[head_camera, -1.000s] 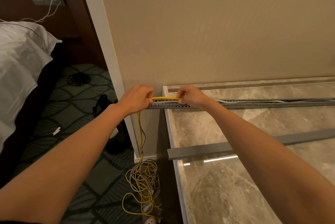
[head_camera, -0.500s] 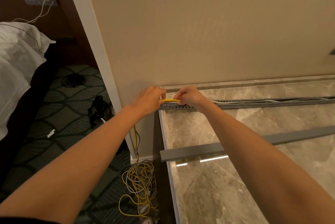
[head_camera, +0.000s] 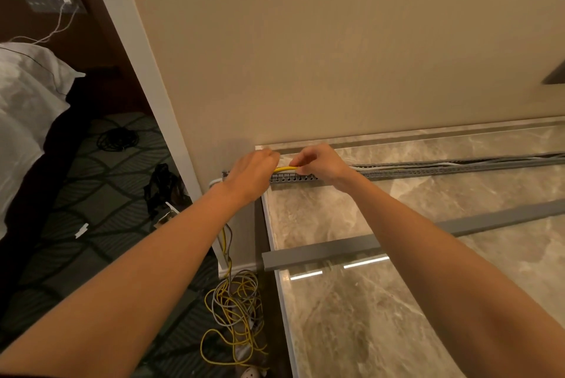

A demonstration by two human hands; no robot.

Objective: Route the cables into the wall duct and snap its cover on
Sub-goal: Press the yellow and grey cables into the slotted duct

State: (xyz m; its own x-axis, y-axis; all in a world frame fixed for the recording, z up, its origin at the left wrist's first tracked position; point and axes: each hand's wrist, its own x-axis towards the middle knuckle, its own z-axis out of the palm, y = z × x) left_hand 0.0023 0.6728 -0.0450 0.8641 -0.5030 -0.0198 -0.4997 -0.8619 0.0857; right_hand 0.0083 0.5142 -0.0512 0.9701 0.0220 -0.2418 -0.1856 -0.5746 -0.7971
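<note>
A grey slotted duct [head_camera: 428, 171] lies along the back of the marble counter [head_camera: 351, 316], with grey and white cables inside it. Its left end sticks out past the counter edge. My left hand [head_camera: 250, 175] and my right hand [head_camera: 321, 165] both pinch a yellow cable [head_camera: 286, 168] just above the duct's left end, a short stretch showing between them. The cable drops below my left hand to a tangle of yellow and grey cables [head_camera: 235, 313] on the floor. The long grey duct cover [head_camera: 321, 250] lies loose on the counter, nearer to me.
A beige wall [head_camera: 336, 56] rises behind the counter. To the left are patterned carpet [head_camera: 91, 224], a bed with white bedding [head_camera: 27, 108], a black cable coil [head_camera: 117, 139], a dark bundle [head_camera: 163, 186] and a wall socket [head_camera: 55, 3] with a white lead.
My hands have closed in on each other, so less yellow cable shows between them. The view has shifted a little, moving the counter and duct rightward in frame.
</note>
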